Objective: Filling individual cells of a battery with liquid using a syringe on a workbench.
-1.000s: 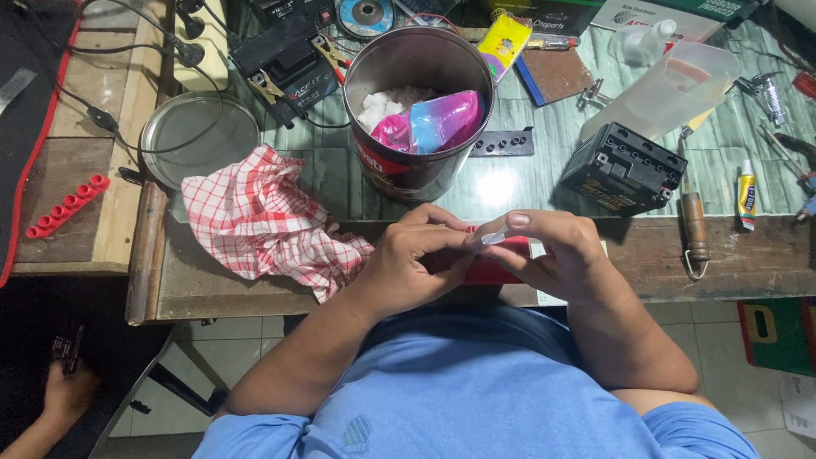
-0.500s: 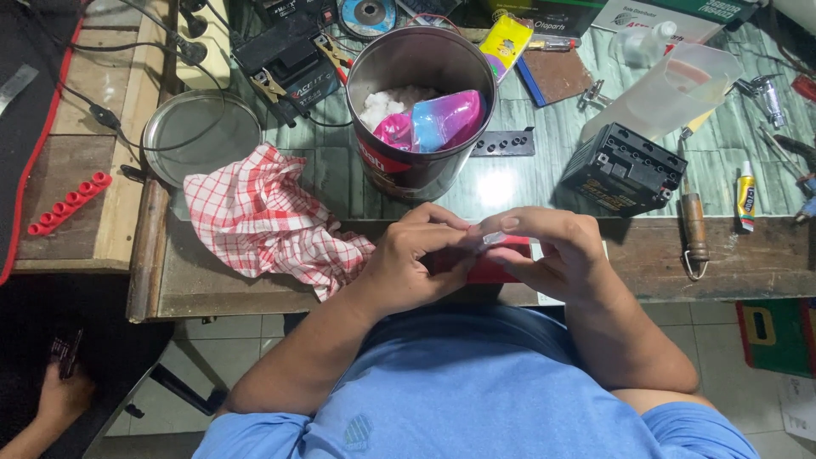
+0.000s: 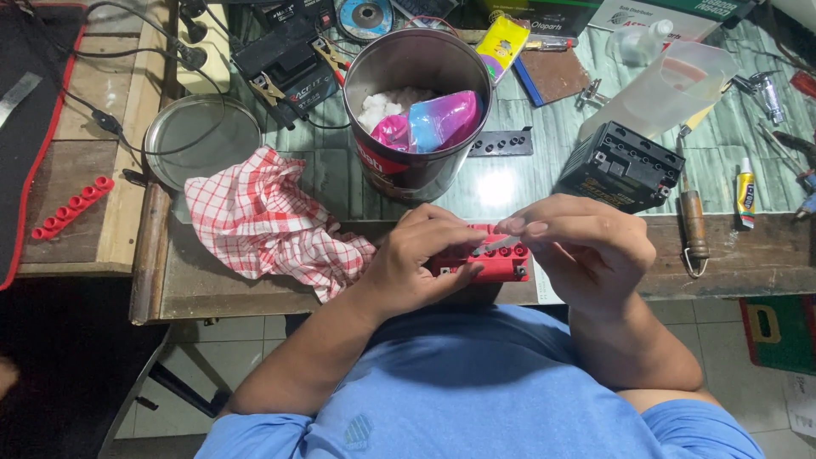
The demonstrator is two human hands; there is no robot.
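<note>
Just beyond both hands stands a round tin point(image 3: 416, 161) with a red label band, holding pink-and-blue pouches point(image 3: 438, 121); a yellow packet point(image 3: 501, 42) lies past it. The left hand point(image 3: 416, 263) grips a red block point(image 3: 484, 265), long axis lying left to right, at the counter point(image 3: 748, 255) edge. The right hand point(image 3: 578, 246) pinches a small pale strip point(image 3: 497, 246) onto its top.

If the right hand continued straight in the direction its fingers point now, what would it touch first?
The right hand points toward the left hand, with its fingertips already on a small pale strip over the red plastic part. Going on, it would probably meet the left hand's fingers; depth is hard to judge.
</note>
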